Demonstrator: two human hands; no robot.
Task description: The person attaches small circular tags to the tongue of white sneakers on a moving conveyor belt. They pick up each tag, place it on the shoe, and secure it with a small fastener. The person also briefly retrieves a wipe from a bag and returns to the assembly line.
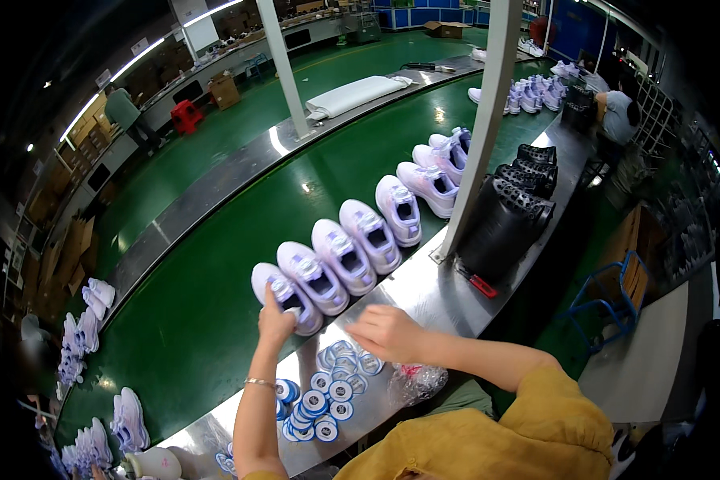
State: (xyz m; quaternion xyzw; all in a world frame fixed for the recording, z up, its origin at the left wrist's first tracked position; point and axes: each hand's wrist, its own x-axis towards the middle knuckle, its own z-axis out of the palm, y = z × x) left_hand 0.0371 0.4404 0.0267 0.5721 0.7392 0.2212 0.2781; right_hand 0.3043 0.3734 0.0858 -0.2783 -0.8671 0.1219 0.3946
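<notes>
At the near end of a row of white-and-lilac sneakers, my left hand (275,322) grips the nearest sneaker (269,277), fingers at its tongue and side. Just right of that sneaker's heel, my right hand (386,333) hovers over the metal ledge (448,308). Its fingers are bent and smeared by motion, so whether anything is between them cannot be made out. Below both hands lies a loose pile of round white tags with blue rims (316,402). Beside the pile sits a crumpled clear plastic bag (418,382).
The sneakers stand on a green conveyor belt (208,288). A white post (483,132) rises from the ledge, near black rolls (500,228) and a red cutter (482,286). More sneakers (130,420) are at left. Another person (618,116) sits far right; a blue-framed chair (612,300) stands nearer.
</notes>
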